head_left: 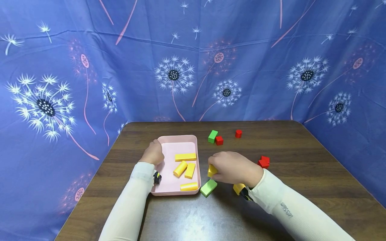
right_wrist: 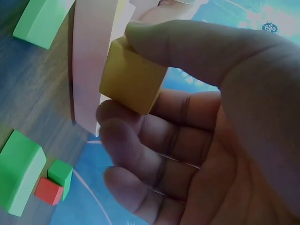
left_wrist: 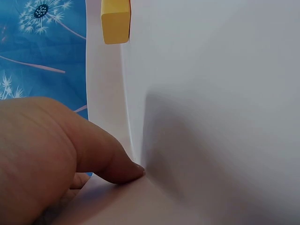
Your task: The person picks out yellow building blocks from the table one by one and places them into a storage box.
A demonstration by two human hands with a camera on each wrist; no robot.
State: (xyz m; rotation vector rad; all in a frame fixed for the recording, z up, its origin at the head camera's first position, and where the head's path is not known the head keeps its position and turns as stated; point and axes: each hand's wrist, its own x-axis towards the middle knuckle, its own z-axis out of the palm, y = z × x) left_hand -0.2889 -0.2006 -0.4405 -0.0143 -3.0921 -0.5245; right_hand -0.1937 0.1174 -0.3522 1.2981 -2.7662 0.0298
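My left hand (head_left: 152, 152) grips the left wall of a pink tray (head_left: 176, 193); in the left wrist view the thumb (left_wrist: 110, 157) presses inside while other fingers sit outside, mostly hidden. Several yellow blocks lie in the tray's right half, among them a long one (head_left: 185, 157) and a cylinder (head_left: 180, 169). Just right of the tray, my right hand (head_left: 233, 167) pinches a yellow block (right_wrist: 133, 77) between thumb and index finger, above the table. A light green block (head_left: 208, 187) lies below that hand, near the tray's corner. Another yellow block (head_left: 239, 189) shows beneath the right wrist.
Behind the right hand, a green block (head_left: 212, 136) and a red block (head_left: 219, 140) lie close together, with a red cylinder (head_left: 238, 134) to their right. Red blocks (head_left: 263, 162) lie beyond the right forearm. A blue patterned cloth (head_left: 193, 67) hangs behind the wooden table (head_left: 169, 217).
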